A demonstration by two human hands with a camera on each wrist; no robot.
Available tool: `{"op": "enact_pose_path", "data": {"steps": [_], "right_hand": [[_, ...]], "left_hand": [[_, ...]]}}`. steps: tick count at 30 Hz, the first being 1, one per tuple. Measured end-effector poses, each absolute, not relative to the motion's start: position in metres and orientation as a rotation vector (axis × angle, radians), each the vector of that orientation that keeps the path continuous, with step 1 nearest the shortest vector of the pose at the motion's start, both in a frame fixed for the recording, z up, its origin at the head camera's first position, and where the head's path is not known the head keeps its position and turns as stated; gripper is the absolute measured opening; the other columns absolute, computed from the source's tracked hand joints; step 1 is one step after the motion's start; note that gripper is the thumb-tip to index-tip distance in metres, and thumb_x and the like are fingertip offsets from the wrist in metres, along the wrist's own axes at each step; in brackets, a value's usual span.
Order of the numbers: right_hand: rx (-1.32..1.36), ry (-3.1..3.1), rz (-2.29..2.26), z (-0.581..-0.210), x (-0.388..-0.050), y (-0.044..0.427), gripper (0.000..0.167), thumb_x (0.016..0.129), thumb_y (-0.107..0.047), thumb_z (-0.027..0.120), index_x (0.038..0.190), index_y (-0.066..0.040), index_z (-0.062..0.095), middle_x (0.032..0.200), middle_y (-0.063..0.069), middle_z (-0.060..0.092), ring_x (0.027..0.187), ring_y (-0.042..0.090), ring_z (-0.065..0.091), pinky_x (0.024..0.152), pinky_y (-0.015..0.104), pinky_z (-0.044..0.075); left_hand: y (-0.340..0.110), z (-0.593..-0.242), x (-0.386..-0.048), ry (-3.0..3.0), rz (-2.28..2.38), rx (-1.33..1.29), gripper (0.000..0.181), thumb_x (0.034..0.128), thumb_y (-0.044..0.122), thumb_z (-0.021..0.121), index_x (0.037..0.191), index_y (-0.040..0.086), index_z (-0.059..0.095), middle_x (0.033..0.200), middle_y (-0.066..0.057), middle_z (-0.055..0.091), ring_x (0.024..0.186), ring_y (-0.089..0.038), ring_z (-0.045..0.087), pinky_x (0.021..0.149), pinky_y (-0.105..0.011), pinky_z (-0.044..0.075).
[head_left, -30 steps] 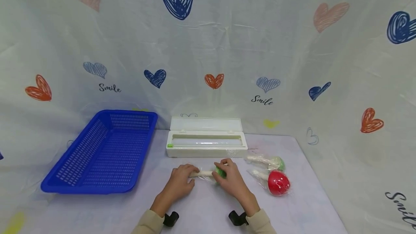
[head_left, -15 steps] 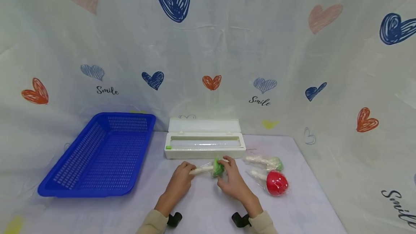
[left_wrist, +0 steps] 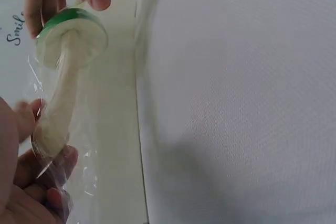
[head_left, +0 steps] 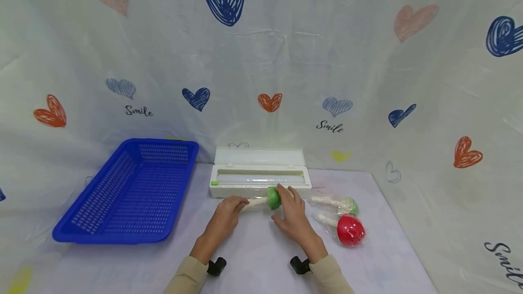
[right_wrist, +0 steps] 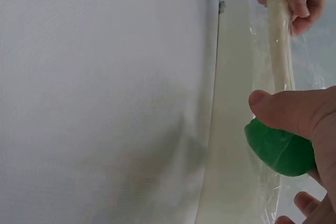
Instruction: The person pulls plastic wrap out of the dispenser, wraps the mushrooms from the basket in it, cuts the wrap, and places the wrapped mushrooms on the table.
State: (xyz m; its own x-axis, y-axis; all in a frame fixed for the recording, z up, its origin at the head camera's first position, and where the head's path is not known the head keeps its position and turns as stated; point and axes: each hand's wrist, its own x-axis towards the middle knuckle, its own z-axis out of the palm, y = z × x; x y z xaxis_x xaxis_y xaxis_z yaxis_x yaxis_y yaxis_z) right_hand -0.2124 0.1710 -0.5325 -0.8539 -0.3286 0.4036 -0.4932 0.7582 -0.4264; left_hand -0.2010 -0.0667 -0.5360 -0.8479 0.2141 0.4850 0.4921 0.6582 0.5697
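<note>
A mushroom with a green cap and pale stem (head_left: 258, 202), loosely wrapped in clear plastic film (left_wrist: 79, 177), is held level in front of a white cling film dispenser (head_left: 259, 191). My left hand (head_left: 224, 218) pinches the stem's end and the film around it, thumb on one side and fingers on the other. Around the green cap (right_wrist: 281, 148) curve the thumb and fingers of my right hand (head_left: 293, 214). The dispenser's lid stands raised, with a roll of film inside. Part of the cap is hidden behind my right thumb in the right wrist view.
A blue perforated basket (head_left: 110, 241) stands at the left. To the right lie a film-wrapped mushroom with a red cap (head_left: 350, 230) and another with a green cap (head_left: 350, 205). A curtain printed with hearts hangs behind the white table (head_left: 253, 257).
Both hands have lifted the green-capped mushroom and carried it away from me, up to the dispenser's front. My right fingers have shifted to the cap's far side.
</note>
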Motion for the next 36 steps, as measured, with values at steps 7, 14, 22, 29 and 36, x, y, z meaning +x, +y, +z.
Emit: {"op": "enact_pose_path", "data": {"steps": [7,14,22,29,36], "right_hand": [[0.571,-2.663,0.615,-0.532,-0.218,0.167,0.087,0.075,-0.019,0.094,0.147,-0.006,0.047,0.145,0.014,0.056,0.135,0.039,0.046,0.102,0.055,0.041],[0.570,-2.529,0.664,-0.527,-0.208,0.170,0.081,0.069,-0.019,0.098,0.136,-0.003,0.056,0.131,0.016,0.064,0.118,0.034,0.063,0.095,0.050,0.054],[0.601,-2.489,0.784,-0.519,-0.196,0.172,0.081,0.071,-0.015,0.096,0.139,-0.003,0.055,0.135,0.015,0.061,0.124,0.030,0.060,0.104,0.042,0.053],[0.616,-2.385,0.810,-0.511,-0.189,0.174,0.082,0.069,-0.012,0.097,0.139,-0.001,0.055,0.135,0.016,0.061,0.125,0.031,0.060,0.103,0.043,0.053],[0.632,-2.346,0.779,-0.506,-0.185,0.176,0.083,0.068,-0.014,0.098,0.138,0.001,0.056,0.135,0.015,0.061,0.126,0.029,0.060,0.105,0.040,0.051]], "left_hand": [[-0.065,-0.541,-0.197,-2.423,-0.933,-0.599,0.045,0.0709,0.000,0.091,0.109,0.011,0.070,0.109,-0.005,0.068,0.095,-0.023,0.066,0.081,-0.039,0.049],[-0.069,-0.538,-0.190,-2.247,-0.811,-0.641,0.047,0.0660,0.003,0.095,0.108,0.009,0.074,0.102,-0.003,0.075,0.089,-0.017,0.070,0.084,-0.037,0.052],[-0.075,-0.527,-0.182,-2.131,-0.785,-0.683,0.041,0.0665,0.007,0.095,0.103,0.009,0.077,0.101,-0.004,0.077,0.095,-0.021,0.072,0.087,-0.037,0.058],[-0.074,-0.517,-0.179,-2.093,-0.789,-0.693,0.039,0.0704,0.008,0.093,0.106,0.010,0.078,0.100,-0.002,0.076,0.090,-0.018,0.070,0.078,-0.031,0.056],[-0.072,-0.508,-0.176,-2.048,-0.776,-0.725,0.040,0.0682,0.006,0.094,0.105,0.009,0.079,0.097,-0.002,0.075,0.084,-0.018,0.069,0.074,-0.031,0.055]]}}
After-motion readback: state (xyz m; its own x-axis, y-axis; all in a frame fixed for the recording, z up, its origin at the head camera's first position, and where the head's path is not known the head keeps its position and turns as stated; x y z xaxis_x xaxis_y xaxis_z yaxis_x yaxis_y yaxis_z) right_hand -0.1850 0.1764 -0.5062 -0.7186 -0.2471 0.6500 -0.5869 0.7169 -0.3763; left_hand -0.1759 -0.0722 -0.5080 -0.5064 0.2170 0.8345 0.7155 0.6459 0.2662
